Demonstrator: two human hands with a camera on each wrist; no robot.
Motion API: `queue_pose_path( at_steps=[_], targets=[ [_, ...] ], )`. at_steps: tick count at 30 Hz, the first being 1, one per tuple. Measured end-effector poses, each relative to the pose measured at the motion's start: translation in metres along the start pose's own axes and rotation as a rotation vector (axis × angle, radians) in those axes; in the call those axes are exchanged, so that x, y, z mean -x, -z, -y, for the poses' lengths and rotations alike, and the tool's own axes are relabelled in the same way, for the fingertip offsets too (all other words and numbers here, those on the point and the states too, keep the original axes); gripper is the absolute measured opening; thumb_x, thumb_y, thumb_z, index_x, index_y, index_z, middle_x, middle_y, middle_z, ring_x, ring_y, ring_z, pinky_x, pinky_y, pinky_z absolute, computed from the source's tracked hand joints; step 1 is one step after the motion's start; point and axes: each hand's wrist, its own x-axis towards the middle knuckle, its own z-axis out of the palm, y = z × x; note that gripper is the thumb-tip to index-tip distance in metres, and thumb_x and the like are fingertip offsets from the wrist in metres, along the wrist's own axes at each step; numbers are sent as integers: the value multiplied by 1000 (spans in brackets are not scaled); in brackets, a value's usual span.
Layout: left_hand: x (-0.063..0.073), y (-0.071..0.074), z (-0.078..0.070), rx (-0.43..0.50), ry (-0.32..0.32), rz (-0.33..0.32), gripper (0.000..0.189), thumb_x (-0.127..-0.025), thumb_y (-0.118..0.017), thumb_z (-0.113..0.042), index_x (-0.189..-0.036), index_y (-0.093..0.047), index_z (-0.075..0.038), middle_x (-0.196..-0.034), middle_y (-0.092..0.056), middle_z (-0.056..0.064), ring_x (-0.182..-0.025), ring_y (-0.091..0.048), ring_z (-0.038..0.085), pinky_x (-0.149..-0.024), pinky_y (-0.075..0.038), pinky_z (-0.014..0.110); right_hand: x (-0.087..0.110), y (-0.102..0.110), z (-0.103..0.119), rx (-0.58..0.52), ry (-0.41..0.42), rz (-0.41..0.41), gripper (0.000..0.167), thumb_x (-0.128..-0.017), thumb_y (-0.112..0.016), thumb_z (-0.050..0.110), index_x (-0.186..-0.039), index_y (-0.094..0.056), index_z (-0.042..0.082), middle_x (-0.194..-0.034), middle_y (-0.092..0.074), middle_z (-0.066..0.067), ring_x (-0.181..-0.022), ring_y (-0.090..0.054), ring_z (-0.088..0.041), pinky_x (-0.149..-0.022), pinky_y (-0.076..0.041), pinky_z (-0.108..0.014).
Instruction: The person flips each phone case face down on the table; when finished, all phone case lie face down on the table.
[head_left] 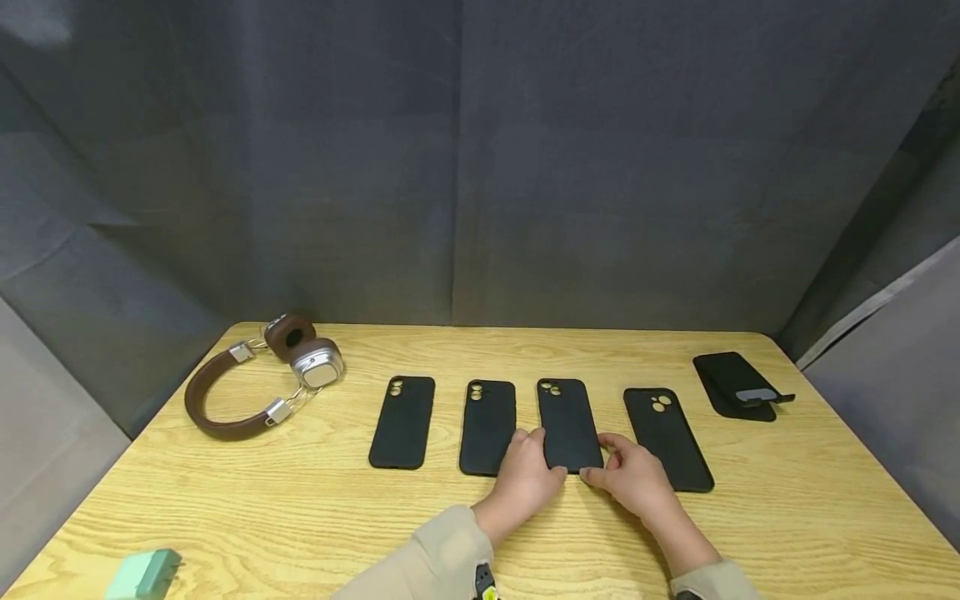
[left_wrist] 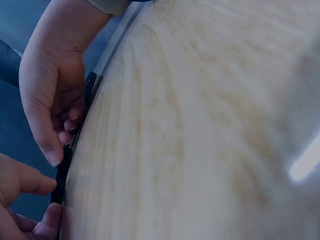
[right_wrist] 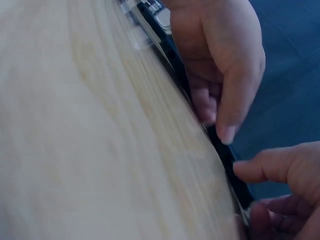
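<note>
Four black phone cases lie in a row on the wooden table in the head view, each with camera cutouts at its top end. Both hands are at the lower end of the third phone case (head_left: 568, 421). My left hand (head_left: 525, 475) holds its lower left corner, thumb along the near edge, fingers at the side. The lower right corner is pinched between thumb and fingers of my right hand (head_left: 633, 479). Beside my left hand lies the second phone case (head_left: 487, 425); the fourth phone case (head_left: 667, 437) is partly behind my right hand. Both wrist views show the held case (left_wrist: 61, 175) edge-on.
Brown and silver headphones (head_left: 232, 429) lie at the far left, near the first phone case (head_left: 402, 421). A flat black item with a grey oval part (head_left: 723, 379) lies back right. A mint-green block with prongs (head_left: 142, 575) is near the front left. Dark curtain (head_left: 450, 167) hangs behind the table.
</note>
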Motion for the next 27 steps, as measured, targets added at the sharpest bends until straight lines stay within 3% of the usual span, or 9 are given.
queue_pose_path(
  at_steps=[4, 8, 10, 13, 16, 20, 24, 27],
  targets=[
    [3, 1, 0, 65, -13, -21, 58, -80, -71, -15, -128, -48, 8, -110, -50, 15, -101, -57, 27, -84, -49, 34, 5, 11, -3, -72, -18, 2, 63, -77, -72, 18, -130, -45, -4, -72, -48, -4, -59, -44, -17, -50, -36, -27],
    [6, 5, -4, 190, -98, -44, 56, -81, -70, -12, -130, -47, 4, -103, -49, 9, -80, -52, 14, -68, -46, 22, 9, 28, -8, -93, -13, -22, 58, -83, -68, 21, -130, -45, -3, -76, -49, -5, -59, -47, -16, -51, -39, -26],
    [7, 6, -7, 274, -146, -27, 54, -82, -69, -10, -130, -48, 2, -101, -49, 7, -75, -47, 10, -63, -43, 18, 9, 38, -11, -93, -1, -44, 54, -86, -65, 23, -129, -46, -4, -77, -49, -5, -60, -48, -15, -52, -42, -25],
    [8, 2, -14, 394, -197, 27, 51, -83, -68, -8, -129, -49, 1, -103, -50, 7, -81, -49, 7, -67, -45, 15, 10, 53, -15, -95, 16, -70, 53, -90, -60, 27, -130, -45, -5, -82, -49, -6, -66, -50, -14, -57, -47, -24],
    [8, -6, -21, 471, -197, 74, 49, -83, -67, -7, -129, -50, 0, -105, -51, 5, -85, -52, 6, -71, -47, 14, 9, 65, -20, -80, 34, -98, 55, -91, -58, 31, -130, -44, -5, -87, -50, -7, -73, -52, -14, -61, -50, -23],
    [7, -19, -31, 531, -161, 89, 48, -82, -68, -6, -126, -52, 1, -104, -53, 4, -86, -55, 5, -73, -48, 14, 7, 77, -28, -42, 34, -137, 59, -91, -56, 37, -130, -45, -6, -92, -52, -10, -76, -53, -13, -62, -51, -22],
    [4, -28, -38, 529, -128, 82, 48, -80, -70, -9, -125, -54, -1, -105, -56, 4, -88, -57, 5, -72, -48, 14, 4, 83, -39, 16, 15, -170, 59, -92, -54, 38, -128, -46, -7, -99, -55, -16, -80, -55, -18, -63, -48, -25],
    [1, -34, -40, 493, -111, 72, 49, -79, -72, -11, -125, -55, -2, -105, -57, 3, -88, -58, 6, -71, -48, 14, 2, 86, -47, 34, -6, -180, 59, -93, -52, 39, -130, -44, -7, -109, -55, -22, -94, -53, -30, -71, -47, -34]
  ],
)
